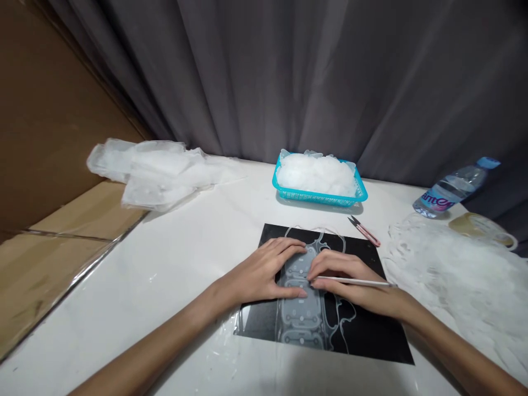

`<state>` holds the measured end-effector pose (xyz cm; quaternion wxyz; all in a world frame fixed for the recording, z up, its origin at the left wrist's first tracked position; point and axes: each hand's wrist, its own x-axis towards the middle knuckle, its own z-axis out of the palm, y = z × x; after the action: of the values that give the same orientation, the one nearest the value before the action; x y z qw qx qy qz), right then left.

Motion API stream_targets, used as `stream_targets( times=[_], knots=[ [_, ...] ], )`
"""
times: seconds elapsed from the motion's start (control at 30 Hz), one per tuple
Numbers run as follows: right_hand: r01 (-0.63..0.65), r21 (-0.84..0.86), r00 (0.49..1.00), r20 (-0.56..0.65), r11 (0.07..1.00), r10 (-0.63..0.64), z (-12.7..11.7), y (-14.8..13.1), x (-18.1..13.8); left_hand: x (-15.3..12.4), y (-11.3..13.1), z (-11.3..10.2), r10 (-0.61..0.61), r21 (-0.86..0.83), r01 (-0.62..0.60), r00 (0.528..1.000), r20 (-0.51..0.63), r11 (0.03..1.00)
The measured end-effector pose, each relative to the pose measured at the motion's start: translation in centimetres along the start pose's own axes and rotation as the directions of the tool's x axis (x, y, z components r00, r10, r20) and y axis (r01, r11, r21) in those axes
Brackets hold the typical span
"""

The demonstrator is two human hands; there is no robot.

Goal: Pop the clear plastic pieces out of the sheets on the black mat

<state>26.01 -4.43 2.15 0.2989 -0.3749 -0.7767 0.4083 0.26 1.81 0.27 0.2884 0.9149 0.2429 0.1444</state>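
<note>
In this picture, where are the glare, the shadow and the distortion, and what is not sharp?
Head view: pale glare at the lower left corner of the black sheet; head view: a soft shadow below the basket; head view: the bottle leans outward, perhaps from lens stretch; head view: the white pile at right looks washed out, its detail soft.

Translucent moulded sheet (302, 309), flat on black mat (377, 335), slim white tool (358, 281), held

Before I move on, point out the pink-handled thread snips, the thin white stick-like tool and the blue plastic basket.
Pink-handled thread snips (366, 232): head view, on the pink handle.
Thin white stick-like tool (357, 281): head view, on its shaft.
Blue plastic basket (317, 198): head view, on its front wall.
</note>
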Motion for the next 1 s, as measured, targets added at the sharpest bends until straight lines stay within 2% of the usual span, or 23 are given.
stream_targets(
  times=[0.13,0.23,0.3,0.43,0.53,0.63,0.77,1.0],
  knots=[
    [-0.003,-0.210,1.000,0.026,0.978,0.009,-1.1,0.0,-0.6,-0.1,0.0,0.0,-0.002,-0.007,0.002,1.000,0.000,1.000],
    [0.010,-0.387,0.999,0.048,0.922,0.009,-2.7,-1.6,-1.6,0.0,-0.1,0.1,-0.006,-0.021,0.006,1.000,-0.012,1.000],
    [0.021,-0.431,0.999,0.048,0.902,0.000,-3.1,-2.9,-2.0,0.1,-0.2,0.1,-0.007,-0.025,0.007,1.000,-0.015,1.000],
    [0.018,-0.289,1.000,0.014,0.957,-0.015,-1.8,-3.6,-1.4,0.2,-0.2,0.0,-0.008,-0.013,0.008,1.000,-0.007,1.000],
    [0.040,-0.136,0.999,-0.032,0.990,-0.044,-0.2,-2.0,-0.3,0.0,-0.2,0.1,-0.001,0.005,0.001,1.000,-0.011,1.000],
    [0.003,-0.059,1.000,-0.029,0.998,-0.005,0.8,0.2,0.2,-0.2,-0.2,0.3,0.003,0.012,-0.003,1.000,-0.015,1.000],
    [-0.047,-0.050,0.996,-0.079,0.998,0.043,1.6,1.7,-0.2,-0.3,-0.2,0.5,0.002,0.036,-0.002,1.000,-0.002,0.999],
    [0.024,-0.063,0.997,-0.077,0.998,-0.029,2.7,2.0,-0.7,-0.2,-0.1,0.5,0.003,0.062,-0.003,1.000,0.008,0.998]
  ],
)
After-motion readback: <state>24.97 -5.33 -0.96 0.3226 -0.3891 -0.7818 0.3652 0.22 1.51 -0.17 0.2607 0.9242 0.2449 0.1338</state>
